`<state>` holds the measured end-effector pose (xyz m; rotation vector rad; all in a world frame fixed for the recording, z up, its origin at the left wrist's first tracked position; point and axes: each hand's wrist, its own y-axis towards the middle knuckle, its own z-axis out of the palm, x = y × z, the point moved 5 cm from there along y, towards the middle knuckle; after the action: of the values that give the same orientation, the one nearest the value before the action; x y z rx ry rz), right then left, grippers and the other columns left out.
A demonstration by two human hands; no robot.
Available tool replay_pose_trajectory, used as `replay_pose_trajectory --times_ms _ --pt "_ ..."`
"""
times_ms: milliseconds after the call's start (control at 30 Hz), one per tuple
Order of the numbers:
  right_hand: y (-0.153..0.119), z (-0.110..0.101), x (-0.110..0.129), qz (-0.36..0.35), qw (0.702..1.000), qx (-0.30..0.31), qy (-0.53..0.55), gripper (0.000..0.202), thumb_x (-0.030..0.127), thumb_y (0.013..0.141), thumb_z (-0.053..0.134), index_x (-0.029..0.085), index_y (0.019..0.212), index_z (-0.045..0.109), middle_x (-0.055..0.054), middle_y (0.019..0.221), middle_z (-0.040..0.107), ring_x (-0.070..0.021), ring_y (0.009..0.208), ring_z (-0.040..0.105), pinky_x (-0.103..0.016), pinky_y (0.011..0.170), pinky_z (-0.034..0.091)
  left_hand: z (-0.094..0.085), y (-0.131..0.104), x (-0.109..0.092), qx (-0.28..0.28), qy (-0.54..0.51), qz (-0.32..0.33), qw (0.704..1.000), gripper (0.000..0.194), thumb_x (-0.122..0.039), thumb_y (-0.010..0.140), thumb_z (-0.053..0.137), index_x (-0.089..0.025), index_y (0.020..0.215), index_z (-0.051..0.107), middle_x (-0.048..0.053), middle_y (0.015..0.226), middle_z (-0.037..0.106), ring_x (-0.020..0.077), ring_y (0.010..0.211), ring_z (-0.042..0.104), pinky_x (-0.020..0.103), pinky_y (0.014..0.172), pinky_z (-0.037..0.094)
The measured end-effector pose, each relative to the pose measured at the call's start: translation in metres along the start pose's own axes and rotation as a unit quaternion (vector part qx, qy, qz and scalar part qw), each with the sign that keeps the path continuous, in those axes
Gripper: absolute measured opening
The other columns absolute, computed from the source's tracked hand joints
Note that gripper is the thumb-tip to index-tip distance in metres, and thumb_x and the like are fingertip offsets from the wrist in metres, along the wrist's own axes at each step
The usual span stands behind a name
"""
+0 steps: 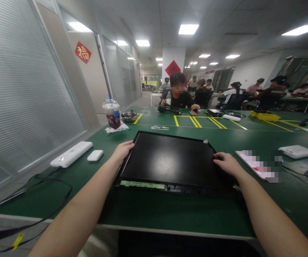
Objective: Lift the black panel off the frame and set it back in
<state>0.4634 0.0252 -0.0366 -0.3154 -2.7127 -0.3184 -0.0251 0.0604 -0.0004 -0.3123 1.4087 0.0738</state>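
Note:
A black LCD display panel (167, 159) in a dark frame lies in front of me, its screen face up. Along its near edge runs a strip of green circuit board (143, 184). My left hand (123, 150) grips the panel's left edge near the far corner, thumb on the rim and the other fingers partly hidden. At the right edge, my right hand (227, 163) is closed on the frame, with its lower fingers out of sight behind the rim. A small pale tab (205, 141) sticks up at the far right corner.
Left on the green table (180, 214) are a white power bank (72, 154), a small white case (95, 155) and a lidded drink cup (112, 116). A phone (256, 166) and a white device (297, 151) with cables lie right. Opposite sits a person (182, 98).

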Motion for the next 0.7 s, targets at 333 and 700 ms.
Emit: replay_pose_trajectory --times_ms 333,700 --pt "-0.001 -0.001 0.003 0.008 1.0 0.022 -0.004 0.035 0.03 0.082 0.061 0.016 0.112 0.073 -0.015 0.118 0.066 -0.0271 0.111 0.062 -0.035 0.096 0.047 0.008 0.007 0.009 0.091 -0.058 -0.088 0.99 0.044 -0.01 0.076 0.073 -0.01 0.119 0.067 0.007 0.07 0.074 0.0187 0.054 0.07 0.029 0.055 0.059" --pt "-0.001 -0.001 0.003 0.009 1.0 0.014 -0.004 0.034 0.029 0.081 0.062 0.017 0.111 0.073 -0.015 0.114 0.067 -0.0267 0.106 0.064 -0.035 0.092 0.048 0.001 0.003 0.002 0.015 0.008 -0.016 1.0 0.081 -0.026 0.072 0.085 -0.017 0.143 0.047 0.002 0.067 0.071 0.0137 0.045 0.062 0.024 0.049 0.051"
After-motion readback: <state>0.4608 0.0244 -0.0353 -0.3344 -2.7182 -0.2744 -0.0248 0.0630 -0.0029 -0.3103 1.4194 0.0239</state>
